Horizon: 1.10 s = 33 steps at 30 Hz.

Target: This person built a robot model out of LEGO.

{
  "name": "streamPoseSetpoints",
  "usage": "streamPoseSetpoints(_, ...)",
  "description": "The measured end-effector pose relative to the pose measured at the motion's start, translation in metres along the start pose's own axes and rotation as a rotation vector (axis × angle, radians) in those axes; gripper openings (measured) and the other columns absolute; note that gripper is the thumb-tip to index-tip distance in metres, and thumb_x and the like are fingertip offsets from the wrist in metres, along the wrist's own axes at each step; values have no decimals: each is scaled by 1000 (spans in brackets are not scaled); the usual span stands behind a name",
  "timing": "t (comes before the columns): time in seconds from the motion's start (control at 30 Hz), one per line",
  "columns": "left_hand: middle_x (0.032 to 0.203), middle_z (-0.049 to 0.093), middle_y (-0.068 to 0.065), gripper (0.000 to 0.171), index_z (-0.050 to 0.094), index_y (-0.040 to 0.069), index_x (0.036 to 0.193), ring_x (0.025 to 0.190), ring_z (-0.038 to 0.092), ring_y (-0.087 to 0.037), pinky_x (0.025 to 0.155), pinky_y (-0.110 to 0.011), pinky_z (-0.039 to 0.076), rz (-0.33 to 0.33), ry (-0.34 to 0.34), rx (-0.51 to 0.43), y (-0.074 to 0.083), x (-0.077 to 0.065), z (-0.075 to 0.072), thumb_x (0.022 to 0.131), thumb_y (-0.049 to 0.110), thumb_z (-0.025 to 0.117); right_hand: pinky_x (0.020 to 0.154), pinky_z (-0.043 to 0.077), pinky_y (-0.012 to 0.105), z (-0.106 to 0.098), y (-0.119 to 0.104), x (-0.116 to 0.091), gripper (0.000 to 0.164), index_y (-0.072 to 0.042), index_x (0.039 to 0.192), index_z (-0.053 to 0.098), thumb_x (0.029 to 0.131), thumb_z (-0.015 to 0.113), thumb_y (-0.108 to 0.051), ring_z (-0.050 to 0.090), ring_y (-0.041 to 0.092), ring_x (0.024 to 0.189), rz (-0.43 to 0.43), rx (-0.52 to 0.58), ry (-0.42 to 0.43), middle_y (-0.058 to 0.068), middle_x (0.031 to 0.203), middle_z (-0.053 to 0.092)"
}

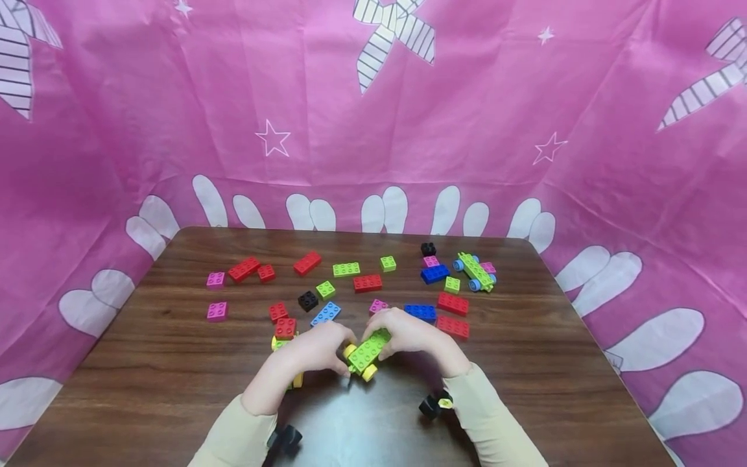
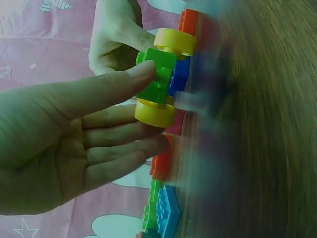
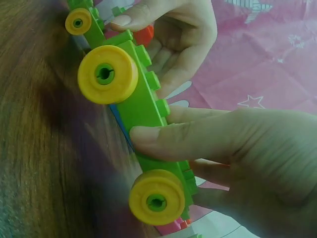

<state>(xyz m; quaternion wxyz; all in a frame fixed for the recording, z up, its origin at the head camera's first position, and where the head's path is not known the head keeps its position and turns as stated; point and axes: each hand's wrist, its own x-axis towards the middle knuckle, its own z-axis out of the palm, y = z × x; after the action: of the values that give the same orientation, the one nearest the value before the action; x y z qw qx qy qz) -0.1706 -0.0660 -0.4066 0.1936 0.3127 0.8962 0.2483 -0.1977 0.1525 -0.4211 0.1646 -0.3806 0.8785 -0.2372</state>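
Note:
My right hand [image 1: 403, 332] grips a lime green toy car base [image 1: 367, 352] with yellow wheels, thumb on its near side in the right wrist view. It is tilted there, studs facing right. My left hand [image 1: 323, 347] is at the car's other end, its thumb [image 2: 141, 74] overlapping that end in the left wrist view; its other fingers are extended and spread from the thumb. Whether the thumb touches the car is unclear. A second green car base [image 1: 281, 346] with yellow wheels is partly hidden behind my left forearm, a red brick [image 1: 285, 327] at its far end.
Scattered bricks cover the wooden table [image 1: 146, 363]: red [image 1: 367, 283], blue [image 1: 419, 312], light blue [image 1: 325, 314], black [image 1: 308, 300], pink [image 1: 217, 311] and green ones. A green car base with blue wheels [image 1: 475, 272] stands at back right. Pink cloth [image 1: 327, 117] hangs behind.

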Motion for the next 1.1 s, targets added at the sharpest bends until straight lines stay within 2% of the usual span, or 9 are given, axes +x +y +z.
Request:
streamPoseSetpoints(0.17, 89, 69, 0, 43, 71, 2, 104, 77, 56, -11, 73, -30, 51, -23, -54, 2, 5, 3, 4, 69, 18, 89, 93, 51, 30, 4, 1, -1, 33, -18, 104, 76, 74, 84, -8, 59, 9, 99, 22, 1, -45, -5, 104, 70)
streamPoseSetpoints(0.3, 81, 67, 2, 38, 72, 2, 100, 69, 51, -10, 65, -27, 47, -31, -70, -2, 8, 4, 7, 69, 17, 89, 95, 51, 31, 7, 1, -2, 32, -20, 101, 77, 73, 85, -7, 60, 9, 102, 20, -18, -59, -7, 105, 70)
streamPoseSetpoints(0.73, 76, 65, 3, 23, 73, 8, 90, 66, 52, -8, 62, -25, 46, -20, -98, 42, 8, 5, 11, 73, 15, 86, 104, 47, 39, 12, -1, -3, 31, -20, 99, 77, 73, 83, -4, 57, 19, 123, -1, -35, -77, -8, 111, 72)
streamPoseSetpoints(0.97, 75, 65, 4, 20, 74, 9, 91, 66, 52, -7, 62, -24, 46, -20, -114, 65, 8, 5, 12, 74, 9, 84, 105, 47, 36, 16, 1, 1, 30, -20, 99, 76, 74, 84, -5, 56, 19, 126, -34, -68, -88, -10, 107, 73)
streamPoseSetpoints(1.1, 74, 63, 5, 18, 74, 9, 90, 65, 51, -8, 61, -24, 45, -28, -118, 73, 10, 4, 12, 74, 9, 84, 105, 47, 36, 15, 0, 2, 32, -20, 102, 75, 74, 84, -6, 55, 19, 126, -46, -65, -107, -9, 111, 72)
